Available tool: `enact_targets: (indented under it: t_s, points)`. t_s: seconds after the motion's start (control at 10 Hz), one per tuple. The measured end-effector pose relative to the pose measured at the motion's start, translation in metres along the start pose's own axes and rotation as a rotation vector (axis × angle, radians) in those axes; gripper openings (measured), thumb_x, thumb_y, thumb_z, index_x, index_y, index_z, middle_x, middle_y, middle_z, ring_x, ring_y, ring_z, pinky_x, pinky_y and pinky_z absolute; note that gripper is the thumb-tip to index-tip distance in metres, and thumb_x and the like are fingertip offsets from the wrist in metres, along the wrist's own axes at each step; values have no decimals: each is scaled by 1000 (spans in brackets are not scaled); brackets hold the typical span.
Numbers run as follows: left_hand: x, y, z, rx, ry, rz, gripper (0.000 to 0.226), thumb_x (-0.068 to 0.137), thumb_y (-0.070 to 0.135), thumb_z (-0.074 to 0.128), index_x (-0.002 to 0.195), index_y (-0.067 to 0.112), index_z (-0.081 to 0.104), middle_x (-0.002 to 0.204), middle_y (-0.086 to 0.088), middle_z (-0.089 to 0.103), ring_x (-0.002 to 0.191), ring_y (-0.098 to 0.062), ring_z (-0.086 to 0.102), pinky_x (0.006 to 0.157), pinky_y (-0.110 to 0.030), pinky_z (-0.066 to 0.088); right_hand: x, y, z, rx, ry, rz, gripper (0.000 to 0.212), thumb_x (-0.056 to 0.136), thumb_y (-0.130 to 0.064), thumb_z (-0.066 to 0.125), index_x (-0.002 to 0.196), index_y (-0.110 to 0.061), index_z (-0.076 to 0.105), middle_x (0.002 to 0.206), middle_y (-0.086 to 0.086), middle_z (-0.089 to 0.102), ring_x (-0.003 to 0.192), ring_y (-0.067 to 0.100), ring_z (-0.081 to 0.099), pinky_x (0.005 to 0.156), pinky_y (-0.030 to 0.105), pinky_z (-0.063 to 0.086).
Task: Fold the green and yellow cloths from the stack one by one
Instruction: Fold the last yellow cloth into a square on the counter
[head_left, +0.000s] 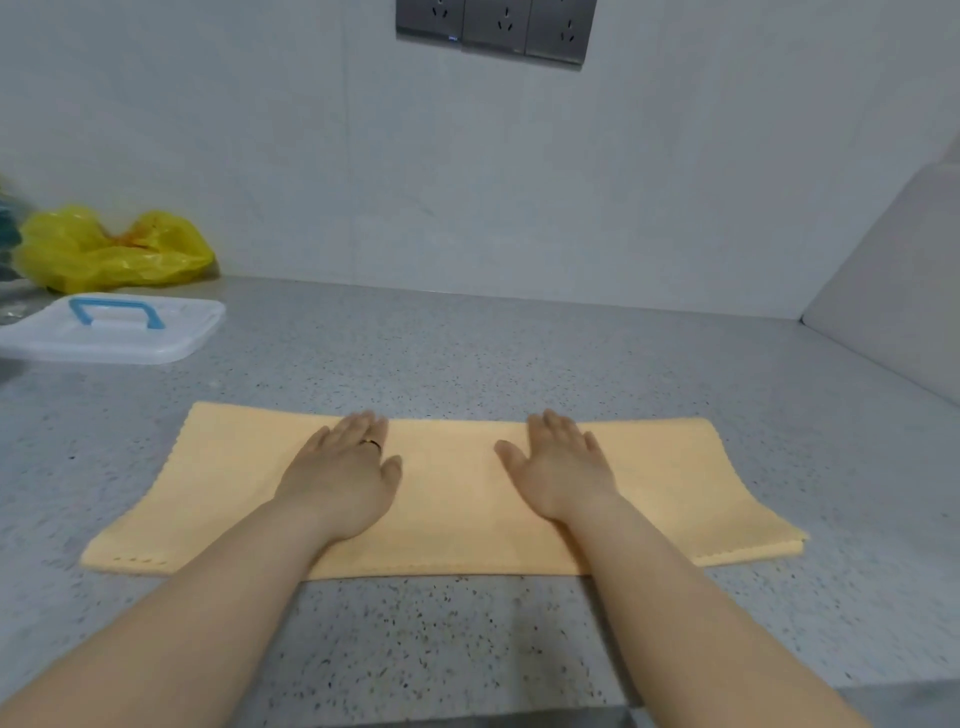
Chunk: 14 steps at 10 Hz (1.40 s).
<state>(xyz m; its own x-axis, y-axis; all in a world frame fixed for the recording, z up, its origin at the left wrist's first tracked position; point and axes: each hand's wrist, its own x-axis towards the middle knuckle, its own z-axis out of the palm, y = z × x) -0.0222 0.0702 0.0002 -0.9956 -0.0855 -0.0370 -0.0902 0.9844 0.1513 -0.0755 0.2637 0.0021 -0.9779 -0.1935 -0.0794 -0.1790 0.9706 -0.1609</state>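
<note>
The pale yellow rectangular terry cloth (457, 499) lies flat along the near edge of the grey speckled counter (519, 353), apparently doubled; left hand (345, 478) and right hand (563, 470) press it with fingers spread; likely light and limp, so pinching its end corners should serve best.

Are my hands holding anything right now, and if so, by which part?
Nothing is held. The left hand and the right hand lie flat, fingers straight, pressing on the middle of the yellow cloth, one either side of centre.
</note>
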Motion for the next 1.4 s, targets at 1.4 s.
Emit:
enact_targets:
  t_s: [1.4]
  points:
    - [11,-102,-66,-180,-94,-307,38,88,35,56,119,14,52,114,-3,57,101,-18,50,86,-25,38,10,-66,11,24,-110,-648,79,86,-63,38,148,-22,10,156,-5,0,143,7,-4,114,27,-7]
